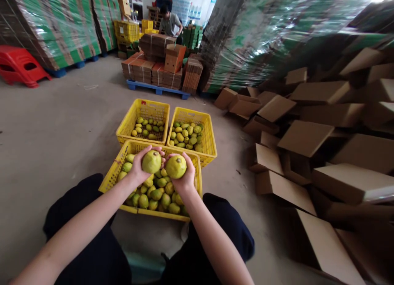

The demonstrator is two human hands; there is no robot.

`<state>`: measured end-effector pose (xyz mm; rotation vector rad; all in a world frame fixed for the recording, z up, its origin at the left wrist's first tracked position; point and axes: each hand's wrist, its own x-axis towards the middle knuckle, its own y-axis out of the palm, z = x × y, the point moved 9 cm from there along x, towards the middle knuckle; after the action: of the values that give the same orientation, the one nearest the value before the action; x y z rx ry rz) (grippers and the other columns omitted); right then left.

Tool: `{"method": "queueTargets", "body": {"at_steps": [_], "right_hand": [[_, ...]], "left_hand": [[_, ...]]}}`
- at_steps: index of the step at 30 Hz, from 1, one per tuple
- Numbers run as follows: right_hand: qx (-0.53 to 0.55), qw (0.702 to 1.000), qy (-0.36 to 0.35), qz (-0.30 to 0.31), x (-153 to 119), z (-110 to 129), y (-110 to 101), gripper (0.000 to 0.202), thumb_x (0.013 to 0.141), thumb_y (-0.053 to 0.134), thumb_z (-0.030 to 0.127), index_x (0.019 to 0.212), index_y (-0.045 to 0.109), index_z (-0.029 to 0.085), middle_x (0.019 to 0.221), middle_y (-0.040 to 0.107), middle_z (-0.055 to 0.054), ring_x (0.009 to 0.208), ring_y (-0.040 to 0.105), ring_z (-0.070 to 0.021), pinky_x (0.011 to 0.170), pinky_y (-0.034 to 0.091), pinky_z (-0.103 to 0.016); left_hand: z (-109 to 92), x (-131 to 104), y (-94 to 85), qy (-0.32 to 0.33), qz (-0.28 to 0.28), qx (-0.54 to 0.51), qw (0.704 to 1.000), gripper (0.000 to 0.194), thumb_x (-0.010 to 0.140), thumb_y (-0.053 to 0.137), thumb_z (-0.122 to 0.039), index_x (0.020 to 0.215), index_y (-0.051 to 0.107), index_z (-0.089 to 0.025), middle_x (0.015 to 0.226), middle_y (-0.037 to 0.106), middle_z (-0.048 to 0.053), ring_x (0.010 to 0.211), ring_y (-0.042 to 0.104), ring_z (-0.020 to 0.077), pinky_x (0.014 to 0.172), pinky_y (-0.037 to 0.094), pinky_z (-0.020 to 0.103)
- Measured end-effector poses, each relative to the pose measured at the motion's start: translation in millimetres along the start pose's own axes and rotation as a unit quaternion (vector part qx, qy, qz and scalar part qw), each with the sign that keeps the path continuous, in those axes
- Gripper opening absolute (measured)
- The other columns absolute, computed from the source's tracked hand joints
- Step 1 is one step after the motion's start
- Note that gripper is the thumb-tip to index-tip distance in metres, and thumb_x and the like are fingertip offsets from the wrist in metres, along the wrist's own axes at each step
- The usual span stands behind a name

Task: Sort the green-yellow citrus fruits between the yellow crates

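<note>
Above the near yellow crate (197,186), my left hand (139,166) holds a yellow-green fruit (151,162). My right hand (188,178) is wrapped round another yellow-green fruit (176,166), a short way to the right of the first. Many similar fruits (156,194) lie in the near crate under my hands. Just beyond stand two more yellow crates: the back left crate (123,125) has fruits spread over its bottom, and the back right crate (211,141) holds a fuller layer of them.
Empty cardboard boxes (304,137) are heaped along the right. A blue pallet (156,89) with flattened cartons (141,67) stands ahead, a person (170,24) behind it. A red stool (23,65) is at the far left, near wrapped stacks (67,26).
</note>
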<state>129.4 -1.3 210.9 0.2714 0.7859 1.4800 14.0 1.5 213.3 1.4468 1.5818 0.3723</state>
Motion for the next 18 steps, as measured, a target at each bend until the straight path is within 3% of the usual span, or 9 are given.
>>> {"method": "queueTargets", "body": {"at_steps": [3, 7, 10, 12, 13, 14, 16, 17, 18], "right_hand": [[0.061, 0.996, 0.062, 0.005, 4, -11, 0, 0.035, 0.070, 0.066, 0.056, 0.070, 0.066, 0.021, 0.072, 0.066, -0.005, 0.077, 0.065, -0.0226, 0.071, 0.058, -0.037], [0.115, 0.986, 0.119, -0.010, 6, -17, -5, 0.032, 0.074, 0.064, 0.051, 0.079, 0.067, 0.020, 0.073, 0.069, -0.005, 0.074, 0.067, -0.0237, 0.070, 0.059, -0.039], [0.150, 0.982, 0.110, -0.037, 7, -7, -14, 0.027, 0.077, 0.061, 0.045, 0.088, 0.066, 0.021, 0.079, 0.072, -0.004, 0.075, 0.068, -0.0236, 0.068, 0.059, -0.039], [0.165, 0.978, 0.107, -0.063, 7, 2, -22, 0.023, 0.080, 0.058, 0.039, 0.092, 0.064, 0.020, 0.078, 0.072, -0.004, 0.075, 0.068, -0.0229, 0.066, 0.059, -0.038], [0.167, 0.977, 0.105, -0.082, 8, 7, -29, 0.022, 0.081, 0.056, 0.037, 0.093, 0.063, 0.020, 0.076, 0.071, -0.004, 0.074, 0.068, -0.0225, 0.065, 0.059, -0.037], [0.166, 0.975, 0.102, -0.104, 8, 13, -36, 0.021, 0.082, 0.054, 0.035, 0.094, 0.062, 0.019, 0.074, 0.070, -0.004, 0.073, 0.067, -0.0219, 0.063, 0.058, -0.035], [0.159, 0.973, 0.089, -0.141, 8, 25, -51, 0.020, 0.085, 0.050, 0.034, 0.095, 0.060, 0.020, 0.072, 0.068, -0.003, 0.069, 0.066, -0.0200, 0.061, 0.057, -0.033], [0.158, 0.972, 0.081, -0.154, 8, 31, -57, 0.019, 0.087, 0.049, 0.034, 0.094, 0.059, 0.020, 0.071, 0.067, -0.002, 0.067, 0.065, -0.0189, 0.060, 0.057, -0.031], [0.159, 0.971, 0.074, -0.161, 8, 36, -62, 0.018, 0.088, 0.048, 0.035, 0.094, 0.058, 0.021, 0.071, 0.067, -0.001, 0.065, 0.065, -0.0179, 0.059, 0.057, -0.030]], "left_hand": [[-16, 7, 2.0, 0.001, 0.019, -0.075, 0.997, 0.028, 0.093, 0.049, -0.035, 0.085, 0.069, -0.016, 0.075, 0.070, 0.005, 0.064, 0.067, 0.0140, 0.059, 0.057, 0.024], [-57, 19, -4.9, 0.094, 0.021, -0.132, 0.987, 0.030, 0.094, 0.046, -0.038, 0.100, 0.067, -0.016, 0.091, 0.072, 0.007, 0.083, 0.071, 0.0155, 0.074, 0.060, 0.025], [-54, 27, -18.0, 0.095, -0.013, -0.058, 0.994, 0.030, 0.091, 0.054, -0.040, 0.103, 0.065, -0.015, 0.086, 0.072, 0.008, 0.078, 0.071, 0.0171, 0.069, 0.061, 0.026], [-26, 30, -25.4, 0.037, -0.010, 0.094, 0.995, 0.032, 0.086, 0.064, -0.040, 0.106, 0.063, -0.015, 0.081, 0.071, 0.007, 0.066, 0.069, 0.0157, 0.060, 0.060, 0.025], [-5, 29, -29.2, -0.007, 0.008, 0.197, 0.980, 0.036, 0.083, 0.068, -0.040, 0.108, 0.062, -0.015, 0.079, 0.070, 0.006, 0.060, 0.067, 0.0148, 0.056, 0.059, 0.024], [22, 24, -33.1, -0.059, 0.046, 0.310, 0.948, 0.042, 0.080, 0.072, -0.040, 0.112, 0.060, -0.016, 0.080, 0.070, 0.005, 0.057, 0.066, 0.0142, 0.053, 0.058, 0.024], [82, 6, -53.3, -0.187, 0.123, 0.505, 0.834, 0.053, 0.072, 0.078, -0.042, 0.116, 0.058, -0.019, 0.078, 0.069, 0.002, 0.047, 0.063, 0.0135, 0.044, 0.055, 0.025], [112, -10, -69.2, -0.270, 0.165, 0.574, 0.756, 0.056, 0.067, 0.081, -0.040, 0.114, 0.057, -0.021, 0.076, 0.068, 0.000, 0.047, 0.064, 0.0161, 0.042, 0.055, 0.028], [132, -21, -82.7, -0.315, 0.175, 0.597, 0.717, 0.051, 0.061, 0.084, -0.035, 0.104, 0.061, -0.020, 0.070, 0.067, 0.001, 0.046, 0.066, 0.0214, 0.036, 0.054, 0.031]]}}
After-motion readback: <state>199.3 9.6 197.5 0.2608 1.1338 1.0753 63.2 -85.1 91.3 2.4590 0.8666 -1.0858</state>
